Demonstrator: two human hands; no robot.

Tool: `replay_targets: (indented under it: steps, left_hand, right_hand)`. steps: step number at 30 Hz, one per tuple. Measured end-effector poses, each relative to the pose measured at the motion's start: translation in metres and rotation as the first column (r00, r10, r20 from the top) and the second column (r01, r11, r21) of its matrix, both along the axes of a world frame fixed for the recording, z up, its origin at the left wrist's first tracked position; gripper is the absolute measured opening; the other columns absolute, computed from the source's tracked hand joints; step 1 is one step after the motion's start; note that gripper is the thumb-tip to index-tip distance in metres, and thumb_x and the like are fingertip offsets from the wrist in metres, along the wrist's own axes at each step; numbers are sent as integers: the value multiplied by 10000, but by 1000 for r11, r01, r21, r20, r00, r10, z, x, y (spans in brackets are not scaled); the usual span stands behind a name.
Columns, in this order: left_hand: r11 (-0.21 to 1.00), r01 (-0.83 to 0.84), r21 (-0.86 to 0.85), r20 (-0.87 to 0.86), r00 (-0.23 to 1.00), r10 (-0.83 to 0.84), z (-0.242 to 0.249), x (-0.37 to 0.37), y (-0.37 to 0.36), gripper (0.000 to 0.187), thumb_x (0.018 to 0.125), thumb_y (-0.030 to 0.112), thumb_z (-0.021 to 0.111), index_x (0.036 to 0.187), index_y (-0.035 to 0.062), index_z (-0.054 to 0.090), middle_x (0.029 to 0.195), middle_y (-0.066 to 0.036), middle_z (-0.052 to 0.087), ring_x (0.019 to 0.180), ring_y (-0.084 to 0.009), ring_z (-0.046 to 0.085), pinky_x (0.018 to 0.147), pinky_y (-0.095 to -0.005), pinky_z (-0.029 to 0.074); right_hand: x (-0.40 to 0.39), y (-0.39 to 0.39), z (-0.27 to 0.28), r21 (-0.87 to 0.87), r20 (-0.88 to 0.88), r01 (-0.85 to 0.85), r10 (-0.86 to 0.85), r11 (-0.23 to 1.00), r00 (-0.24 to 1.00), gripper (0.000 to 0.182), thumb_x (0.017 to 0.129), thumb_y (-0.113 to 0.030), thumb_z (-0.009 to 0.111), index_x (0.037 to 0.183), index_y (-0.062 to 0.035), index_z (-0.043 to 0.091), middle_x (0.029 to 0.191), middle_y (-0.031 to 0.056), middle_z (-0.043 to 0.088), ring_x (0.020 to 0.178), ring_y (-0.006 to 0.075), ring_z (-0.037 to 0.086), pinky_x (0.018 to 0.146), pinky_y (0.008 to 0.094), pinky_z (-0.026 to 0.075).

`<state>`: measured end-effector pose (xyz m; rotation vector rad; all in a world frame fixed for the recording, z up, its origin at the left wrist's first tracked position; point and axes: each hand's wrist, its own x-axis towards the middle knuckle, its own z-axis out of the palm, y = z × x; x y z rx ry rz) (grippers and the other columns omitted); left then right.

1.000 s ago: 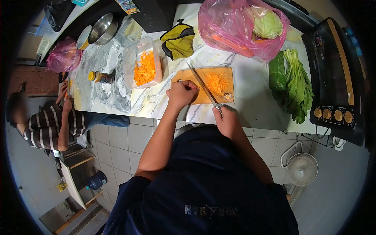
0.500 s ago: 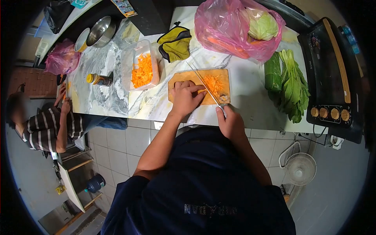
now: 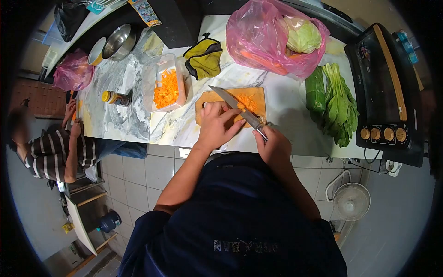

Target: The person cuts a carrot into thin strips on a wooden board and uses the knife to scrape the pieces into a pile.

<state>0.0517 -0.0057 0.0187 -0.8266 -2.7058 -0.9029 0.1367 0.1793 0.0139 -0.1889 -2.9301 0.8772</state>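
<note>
Nearest me, my right hand (image 3: 273, 147) has its fingers clamped on the handle of a knife (image 3: 235, 111) whose blade angles up and left over the wooden cutting board (image 3: 207, 99) on the table (image 3: 286, 129), while my left hand (image 3: 217, 127) rests on the board, fingers curled together, beside a small heap of shredded carrot (image 3: 247, 102). Beyond the board's left end, a clear tub (image 3: 161, 87) already holds a good layer of shreds, so I judge much cutting done. Farther back, a pink bag (image 3: 267, 39) shows whole carrots left.

The person wears a dark navy short-sleeved shirt with faint lettering across it, arms bare.
</note>
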Motion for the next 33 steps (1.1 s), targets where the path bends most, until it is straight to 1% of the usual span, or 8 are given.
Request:
replay_targets:
  steps: [7, 15, 19, 22, 25, 28, 29, 33]
  left_hand:
    - [997, -70, 33, -72, 995, 73, -4, -4, 6, 339, 753, 419, 754, 989, 176, 737, 973, -64, 506, 965, -260, 438, 818, -381, 317]
    - [994, -79, -73, -22, 997, 77, -10, -2, 11, 479, 775, 487, 723, 1137, 175, 695, 1106, -120, 491, 1041, -292, 415, 875, -395, 316]
    - [996, -88, -6, -6, 996, 88, -9, -2, 8, 502, 792, 511, 697, 1165, 176, 682, 1140, -139, 477, 1065, -307, 402, 894, -406, 312]
    - [998, -62, -21, 10, 998, 62, -7, 0, 1, 495, 782, 458, 727, 1177, 165, 668, 1130, -123, 484, 1078, -302, 424, 908, -408, 315]
    - [985, -49, 164, -22, 998, 53, -17, -4, -4, 352, 795, 314, 745, 1086, 123, 693, 1045, -109, 558, 1002, -284, 504, 860, -393, 372]
    - [946, -1, 325, -84, 996, 30, -14, -9, -12, 83, 806, 128, 717, 832, 50, 702, 825, -82, 661, 773, -265, 603, 727, -355, 448]
    - [946, -3, 325, -87, 996, 33, -8, -10, -17, 83, 806, 128, 717, 832, 50, 702, 825, -82, 661, 773, -265, 603, 727, -355, 448]
    - [921, -172, 350, -108, 969, 222, 16, -31, -56, 79, 813, 100, 702, 783, 28, 698, 794, -108, 667, 761, -289, 608, 740, -376, 455]
  right_hand:
    - [2, 0, 2, 23, 7, -20, 19, 1000, 1000, 275, 897, -334, 620, 841, -67, 592, 745, 142, 624, 700, 352, 635, 613, 448, 496]
    - [4, 3, 5, 35, 66, -16, 14, 999, 998, 282, 899, -335, 617, 832, -62, 593, 763, 151, 626, 702, 357, 632, 623, 452, 495]
    - [5, 3, 4, 3, 41, -8, 8, 1000, 999, 273, 897, -322, 624, 828, -59, 594, 757, 148, 624, 714, 355, 634, 631, 450, 493]
    - [5, 3, 2, -39, 58, 5, -3, 999, 998, 269, 894, -313, 628, 825, -55, 598, 763, 148, 630, 726, 357, 636, 634, 449, 492]
    - [2, 2, -5, -107, 19, -2, 4, 994, 1000, 267, 890, -304, 634, 819, -49, 605, 770, 156, 640, 727, 366, 637, 631, 452, 490]
    - [2, -4, -8, -153, 5, -33, 34, 988, 999, 263, 882, -293, 644, 807, -42, 611, 764, 170, 643, 713, 379, 634, 621, 460, 487]
    - [2, -6, -9, -156, 32, -46, 52, 987, 998, 261, 876, -286, 651, 800, -39, 613, 758, 176, 642, 704, 385, 632, 616, 465, 486]
    - [2, -11, -13, -171, 1, -53, 54, 984, 999, 274, 865, -294, 668, 799, -34, 612, 722, 180, 634, 685, 384, 630, 606, 464, 486]
